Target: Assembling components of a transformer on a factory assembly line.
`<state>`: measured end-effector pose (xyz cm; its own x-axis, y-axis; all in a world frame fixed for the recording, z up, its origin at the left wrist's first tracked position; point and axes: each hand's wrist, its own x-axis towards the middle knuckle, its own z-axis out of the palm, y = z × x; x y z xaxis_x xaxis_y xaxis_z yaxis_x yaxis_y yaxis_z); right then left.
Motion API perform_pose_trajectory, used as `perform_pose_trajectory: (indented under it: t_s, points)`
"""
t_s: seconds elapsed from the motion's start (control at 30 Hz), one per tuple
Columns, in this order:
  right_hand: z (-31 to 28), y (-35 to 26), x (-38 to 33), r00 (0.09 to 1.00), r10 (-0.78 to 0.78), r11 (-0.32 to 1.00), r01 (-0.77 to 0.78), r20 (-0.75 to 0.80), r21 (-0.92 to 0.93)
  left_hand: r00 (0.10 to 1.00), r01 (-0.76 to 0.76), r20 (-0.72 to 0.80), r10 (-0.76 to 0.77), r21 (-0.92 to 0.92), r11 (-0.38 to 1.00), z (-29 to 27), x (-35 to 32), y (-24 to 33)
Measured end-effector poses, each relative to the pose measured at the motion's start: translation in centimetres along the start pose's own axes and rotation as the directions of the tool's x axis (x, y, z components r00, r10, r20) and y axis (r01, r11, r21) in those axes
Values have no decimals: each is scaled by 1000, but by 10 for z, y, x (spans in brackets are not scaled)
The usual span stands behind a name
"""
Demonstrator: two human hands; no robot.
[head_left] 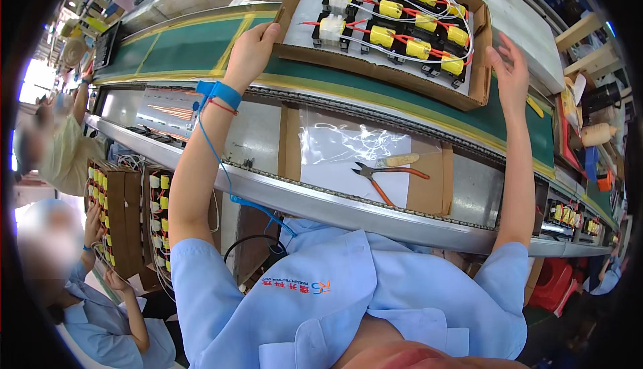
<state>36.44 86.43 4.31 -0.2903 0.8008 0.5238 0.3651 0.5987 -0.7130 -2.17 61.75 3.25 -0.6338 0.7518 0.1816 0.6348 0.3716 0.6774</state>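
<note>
You've got 1 cardboard tray (469,91) far side, w/ 3 white parts (333,27) on its left & approx. 8 yellow parts (382,35) to the right. Near side: 1 pair of orange-handled pliers (383,176), 1 clear plastic bag (351,144). 2 more trays (124,211) far left.

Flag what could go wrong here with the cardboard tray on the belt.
The left hand grips one corner of the cardboard tray while the right hand is open beside it; a one-sided pull might skew it. Loose red and white wires could snag fingers. The blue wrist strap cord might catch the conveyor edge.
</note>
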Motion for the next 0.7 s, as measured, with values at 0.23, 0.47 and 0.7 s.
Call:
perform_pose_trajectory:
  t_s: [0.23,0.47,0.7]
  points:
    - [4,-56,-16,832,-381,870,470,405,-149,969,-234,-128,210,-220,947,-45,-37,-16]
    - [31,-94,-11,765,-217,710,550,606,-440,950,-64,-309,34,-88,994,-168,-105,-112]
    - [6,-69,35,721,-33,934,269,693,-236,856,223,-514,-56,270,937,-262,-113,-219]
